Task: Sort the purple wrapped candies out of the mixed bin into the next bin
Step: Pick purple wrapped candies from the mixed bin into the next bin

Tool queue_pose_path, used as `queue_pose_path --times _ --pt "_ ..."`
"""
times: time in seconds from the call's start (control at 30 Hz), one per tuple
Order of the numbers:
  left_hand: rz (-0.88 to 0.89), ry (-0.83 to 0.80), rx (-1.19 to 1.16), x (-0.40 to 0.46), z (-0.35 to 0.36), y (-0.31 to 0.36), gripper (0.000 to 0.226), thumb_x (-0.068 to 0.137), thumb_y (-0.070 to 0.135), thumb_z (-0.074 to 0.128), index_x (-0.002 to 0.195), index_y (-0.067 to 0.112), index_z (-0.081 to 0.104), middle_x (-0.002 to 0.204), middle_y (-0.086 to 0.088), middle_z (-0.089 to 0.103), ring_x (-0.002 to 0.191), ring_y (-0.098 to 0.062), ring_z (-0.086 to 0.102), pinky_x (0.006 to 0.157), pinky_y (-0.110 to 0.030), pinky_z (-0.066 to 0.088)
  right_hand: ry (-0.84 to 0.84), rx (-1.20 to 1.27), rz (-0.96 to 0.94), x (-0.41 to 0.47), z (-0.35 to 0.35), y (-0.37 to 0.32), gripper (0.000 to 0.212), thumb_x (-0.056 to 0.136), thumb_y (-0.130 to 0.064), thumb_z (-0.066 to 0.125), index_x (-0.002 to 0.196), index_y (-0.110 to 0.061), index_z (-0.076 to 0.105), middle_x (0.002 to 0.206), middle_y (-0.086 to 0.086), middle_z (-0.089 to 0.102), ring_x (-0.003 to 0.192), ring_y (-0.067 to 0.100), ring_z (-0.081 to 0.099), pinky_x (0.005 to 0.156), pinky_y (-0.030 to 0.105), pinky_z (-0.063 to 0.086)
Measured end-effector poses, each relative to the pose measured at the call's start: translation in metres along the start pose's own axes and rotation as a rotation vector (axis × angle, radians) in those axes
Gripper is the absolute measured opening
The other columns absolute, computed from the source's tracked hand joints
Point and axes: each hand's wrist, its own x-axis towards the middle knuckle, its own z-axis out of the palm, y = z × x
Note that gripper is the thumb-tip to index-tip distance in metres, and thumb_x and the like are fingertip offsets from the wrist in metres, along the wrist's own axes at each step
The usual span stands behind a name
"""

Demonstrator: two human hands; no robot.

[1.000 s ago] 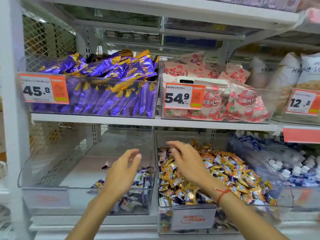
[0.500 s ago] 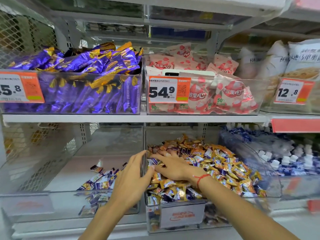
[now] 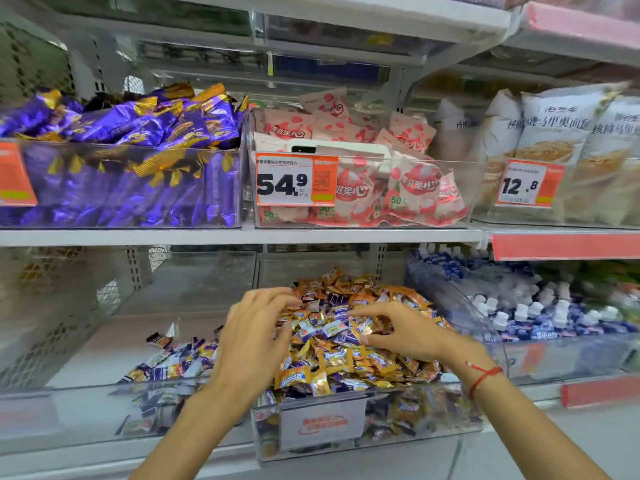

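On the lower shelf, nearest the camera, the mixed bin (image 3: pixel 363 441) stands front and centre, heaped with orange and purple wrapped candies (image 3: pixel 346 341). Both hands work over that heap. The left hand (image 3: pixel 254 341) reaches across the bin's left wall, fingers curled down onto the pile; whether its grip has closed on a candy cannot be told, since the fingertips are hidden by the hand itself. The right hand (image 3: pixel 405 332) hovers over the middle of the heap with thumb and forefinger drawn toward each other, seemingly about to pinch a purple piece, though no candy is clearly held between them. A red string (image 3: pixel 483 374) circles that wrist.

Just to the left, the next bin (image 3: pixel 86 420) holds a modest scatter of purple candies (image 3: pixel 166 367) along its right front, with much of its floor still bare.

Judged from this, the sorting is under way but far from finished: a small batch has been moved, while many purple wrappers still show among the orange ones.

Farther back, the upper shelf (image 3: pixel 242 237) carries bins of purple bars (image 3: pixel 138 126) and pink packets (image 3: pixel 398 188).
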Motion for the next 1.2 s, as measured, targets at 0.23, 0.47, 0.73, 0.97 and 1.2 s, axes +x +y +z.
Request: queue_pose_path --times 0.23,0.47,0.73,0.97,1.2 --pt "-0.083 -0.489 0.19 0.032 0.034 0.019 0.039 0.101 0.018 0.044 0.139 0.02 0.048 0.134 -0.004 0.057 0.113 -0.027 0.059 0.083 -0.037 0.047 0.188 -0.254 0.108 -0.01 -0.021 -0.001 0.02 0.092 -0.023 0.061 0.102 -0.036 0.073 0.101 -0.014 0.069 0.085 0.002 0.061 0.075 0.028 0.049" --pt "-0.107 -0.502 0.284 0.042 0.041 0.017 0.032 0.096 0.023 0.056 0.128 0.02 0.058 0.129 -0.004 0.06 0.118 -0.027 0.056 0.09 -0.038 0.047 0.056 -0.273 0.033 0.009 0.012 -0.029 0.042 0.093 -0.041 0.058 0.133 -0.029 0.056 0.133 -0.006 0.059 0.117 0.015 0.056 0.094 0.036 0.049" --pt "-0.066 -0.273 0.103 0.013 -0.003 0.021 0.035 0.098 0.04 0.051 0.132 0.039 0.055 0.107 0.008 0.072 0.097 -0.013 0.066 0.085 -0.035 0.053 0.07 -0.279 0.04 0.004 0.009 -0.016 0.025 0.097 -0.035 0.054 0.117 -0.024 0.064 0.101 0.001 0.071 0.091 0.019 0.065 0.082 0.037 0.051" --pt "-0.146 -0.195 -0.199 0.004 -0.018 0.027 0.027 0.092 0.04 0.061 0.118 0.038 0.065 0.114 0.014 0.069 0.093 -0.002 0.066 0.086 -0.034 0.055 0.135 0.133 0.008 -0.004 0.01 -0.013 0.021 0.096 -0.022 0.058 0.099 -0.006 0.072 0.091 0.001 0.071 0.087 0.019 0.064 0.083 0.031 0.05" --pt "-0.201 -0.12 -0.31 -0.002 -0.023 0.003 0.019 0.089 0.041 0.063 0.108 0.041 0.068 0.093 0.018 0.072 0.086 0.004 0.065 0.083 -0.036 0.056 0.32 0.231 0.061 -0.001 0.002 -0.024 0.02 0.103 -0.017 0.039 0.107 -0.019 0.058 0.099 0.0 0.064 0.071 0.029 0.06 0.057 0.025 0.041"
